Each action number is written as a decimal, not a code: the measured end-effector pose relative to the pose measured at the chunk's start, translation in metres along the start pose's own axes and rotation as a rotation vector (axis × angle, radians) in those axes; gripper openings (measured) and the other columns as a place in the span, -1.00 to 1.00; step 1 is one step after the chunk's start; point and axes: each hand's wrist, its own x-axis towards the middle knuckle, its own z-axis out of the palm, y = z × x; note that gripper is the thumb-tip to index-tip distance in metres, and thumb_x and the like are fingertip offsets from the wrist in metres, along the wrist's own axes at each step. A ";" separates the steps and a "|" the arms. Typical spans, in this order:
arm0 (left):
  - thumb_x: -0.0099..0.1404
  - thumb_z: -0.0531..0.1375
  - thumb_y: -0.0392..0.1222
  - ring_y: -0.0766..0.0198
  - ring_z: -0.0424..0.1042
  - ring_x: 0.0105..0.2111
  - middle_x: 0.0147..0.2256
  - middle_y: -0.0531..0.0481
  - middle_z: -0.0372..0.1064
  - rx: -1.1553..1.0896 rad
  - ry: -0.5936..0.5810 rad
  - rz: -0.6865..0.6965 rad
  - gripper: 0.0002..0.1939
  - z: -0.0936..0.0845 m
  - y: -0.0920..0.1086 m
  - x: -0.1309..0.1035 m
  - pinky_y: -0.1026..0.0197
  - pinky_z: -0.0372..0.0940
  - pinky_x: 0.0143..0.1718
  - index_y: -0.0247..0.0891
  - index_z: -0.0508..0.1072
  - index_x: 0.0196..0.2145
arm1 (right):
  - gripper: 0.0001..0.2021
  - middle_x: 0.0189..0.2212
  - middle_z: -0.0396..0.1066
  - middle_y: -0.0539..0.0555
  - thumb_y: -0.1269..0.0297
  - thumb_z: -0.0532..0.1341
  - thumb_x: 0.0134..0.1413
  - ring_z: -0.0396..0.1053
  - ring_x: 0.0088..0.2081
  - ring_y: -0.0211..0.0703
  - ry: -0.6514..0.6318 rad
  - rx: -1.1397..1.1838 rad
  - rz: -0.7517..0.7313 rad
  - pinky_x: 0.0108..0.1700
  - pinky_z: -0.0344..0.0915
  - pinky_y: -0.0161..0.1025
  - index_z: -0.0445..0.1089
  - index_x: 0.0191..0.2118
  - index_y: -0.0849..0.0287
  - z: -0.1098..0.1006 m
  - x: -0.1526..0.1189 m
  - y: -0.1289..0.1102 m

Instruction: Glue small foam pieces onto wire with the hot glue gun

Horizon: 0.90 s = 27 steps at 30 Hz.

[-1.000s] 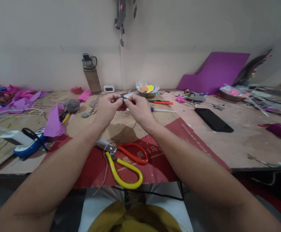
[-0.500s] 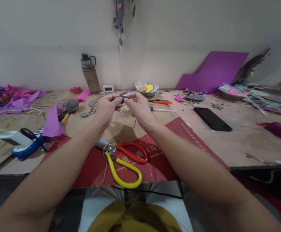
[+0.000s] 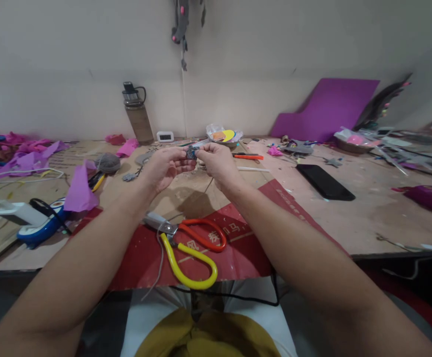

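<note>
A small dark grey piece (image 3: 191, 152) is pinched between my two hands above the middle of the table. My left hand (image 3: 168, 167) grips its left side with thumb and forefinger, the other fingers loosely curled beneath. The fingertips of my right hand (image 3: 216, 161) are closed on its right side. A thin dark strand hangs below my right hand. Nearer to me, scissors (image 3: 197, 248) with one red and one yellow handle lie on a red sheet (image 3: 245, 253), a grey string beside them.
A bottle (image 3: 137, 116) and small white clock (image 3: 165, 136) stand near the wall. On the right lies a black phone (image 3: 325, 182). At left are grey yarn (image 3: 107, 162), purple scraps (image 3: 80, 191) and a blue power strip (image 3: 39, 230). An orange-handled tool (image 3: 249, 157) lies beyond my right hand.
My left hand has turned, its lower fingers now more extended, and more of the dark grey piece shows between the fingertips. The view has shifted slightly.
</note>
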 end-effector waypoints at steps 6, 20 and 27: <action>0.04 0.32 -0.21 0.28 0.46 -0.51 -0.49 -0.11 0.48 0.158 0.038 0.024 -0.84 -0.007 -0.002 0.002 0.21 0.40 -0.39 -0.35 0.50 -0.43 | -0.88 -0.66 0.12 -0.13 0.31 0.18 -0.14 0.03 -0.59 -0.36 -0.058 0.003 -0.021 -0.50 0.01 -0.31 0.22 -0.58 0.14 -0.001 -0.002 -0.001; 0.19 0.25 -0.28 0.34 0.48 -0.50 -0.50 -0.09 0.49 0.239 -0.012 -0.057 -0.90 -0.008 0.005 0.002 0.35 0.36 -0.44 -0.40 0.50 -0.37 | -0.93 -0.64 0.21 -0.09 0.32 0.15 -0.17 0.08 -0.56 -0.37 -0.092 -0.140 -0.070 -0.51 -0.02 -0.35 0.24 -0.54 0.17 -0.004 0.001 0.001; 0.24 0.24 -0.21 0.28 0.52 -0.46 -0.44 -0.13 0.51 0.153 -0.037 -0.102 -0.83 -0.013 0.005 0.004 0.33 0.38 -0.48 -0.41 0.51 -0.33 | -0.91 -0.68 0.14 -0.11 0.32 0.16 -0.17 0.04 -0.59 -0.37 -0.111 -0.170 -0.016 -0.52 -0.05 -0.33 0.23 -0.57 0.16 -0.008 0.003 -0.002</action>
